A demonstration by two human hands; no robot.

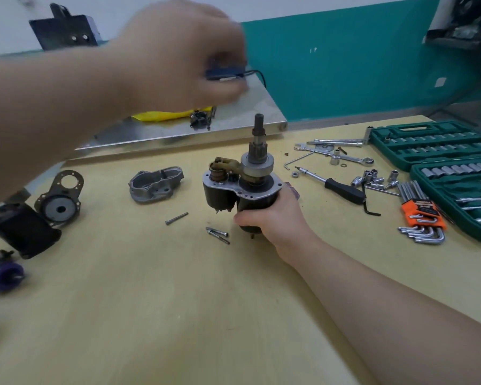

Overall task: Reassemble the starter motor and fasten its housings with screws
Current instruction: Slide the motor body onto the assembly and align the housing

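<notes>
Fingers (288,190) clamp starter motor (242,190) upright; blurred left hand (178,51) unreadable, screws (218,234) beside

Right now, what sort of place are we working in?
Probably a repair workshop bench: an open socket set, hex keys and wrenches lie on the table, and the right hand holds a half-assembled starter motor.

Green socket set case (439,151) open at right edge of wooden table (150,301). Orange-holder hex key set (421,218) just beside it. Loose sockets (372,179), combination wrenches (333,152), black-handled driver (342,188) nearby. Yellow cloth (164,115) on steel plate (178,129).
</notes>
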